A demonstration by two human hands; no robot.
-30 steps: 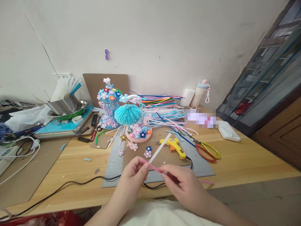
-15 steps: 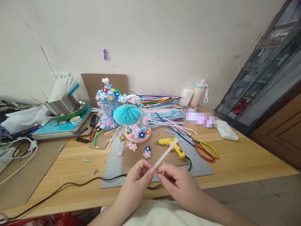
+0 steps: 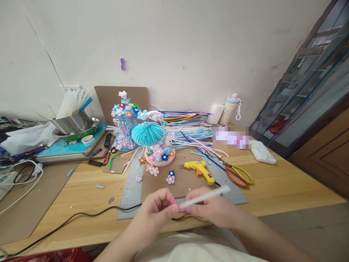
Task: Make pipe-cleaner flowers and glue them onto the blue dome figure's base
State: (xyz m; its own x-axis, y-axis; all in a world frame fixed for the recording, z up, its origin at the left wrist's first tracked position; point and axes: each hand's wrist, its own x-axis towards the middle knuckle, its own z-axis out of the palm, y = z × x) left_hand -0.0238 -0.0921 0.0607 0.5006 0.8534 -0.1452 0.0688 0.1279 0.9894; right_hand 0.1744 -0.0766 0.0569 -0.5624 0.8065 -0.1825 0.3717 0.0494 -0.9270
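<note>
A short pink strip [image 3: 173,199] is pinched between the thumb and fingers of my left hand [image 3: 159,208]. My right hand [image 3: 211,211] is closed at the strip's other end, its fingers blurred. A translucent white stick [image 3: 205,195] starts at the fingertips and slants up across the back of my right hand. Beyond the hands lie a yellow glue gun [image 3: 200,169], small blue and lilac flowers [image 3: 171,177] and a turquoise fluffy lamp-like piece [image 3: 148,134] on a pink flowered base.
Red-and-yellow-handled scissors [image 3: 240,175] lie on the right of the grey cutting mat [image 3: 128,203]. Bundled fuzzy stems [image 3: 191,133] spread behind. A black cable [image 3: 89,213] crosses the table's front left. A metal bowl [image 3: 73,123] stands back left; a bottle [image 3: 229,109] stands near the wall.
The white stick has swung down to the right, from pointing up over the glue gun to lying across my right hand. Both hands have shifted slightly, with the pink strip still between them.
</note>
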